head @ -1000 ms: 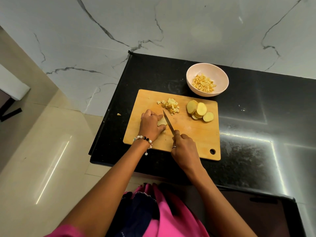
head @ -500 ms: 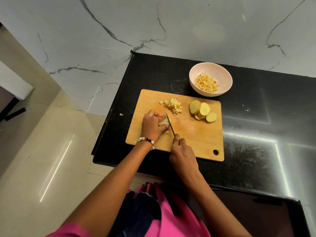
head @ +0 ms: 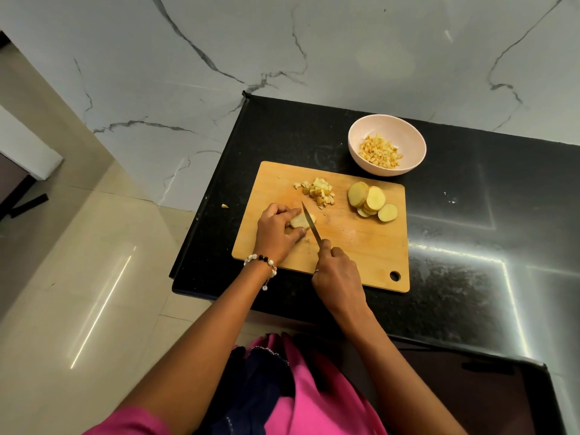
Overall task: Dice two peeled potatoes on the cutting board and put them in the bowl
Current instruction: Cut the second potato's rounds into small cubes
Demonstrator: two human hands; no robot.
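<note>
A wooden cutting board (head: 361, 243) lies on the black counter. My left hand (head: 276, 229) pinches a potato slice (head: 299, 220) flat against the board. My right hand (head: 337, 273) grips a knife (head: 310, 224), its blade lying across the slice's right edge. A small heap of diced potato (head: 318, 191) sits further back on the board. A stack of round potato slices (head: 372, 200) lies at the board's back right. Beyond the board stands a pale pink bowl (head: 408, 133) with diced potato (head: 379, 152) in it.
The black counter (head: 455, 221) extends to the right and ends at an edge just left of the board. A stray potato bit (head: 224, 205) lies on the counter left of the board. A marble wall (head: 282, 58) rises behind, and tiled floor lies to the left.
The knife has kept working at the slice under my left hand, the blade shifting slightly left along it. The heap, the slices and the bowl have stayed put.
</note>
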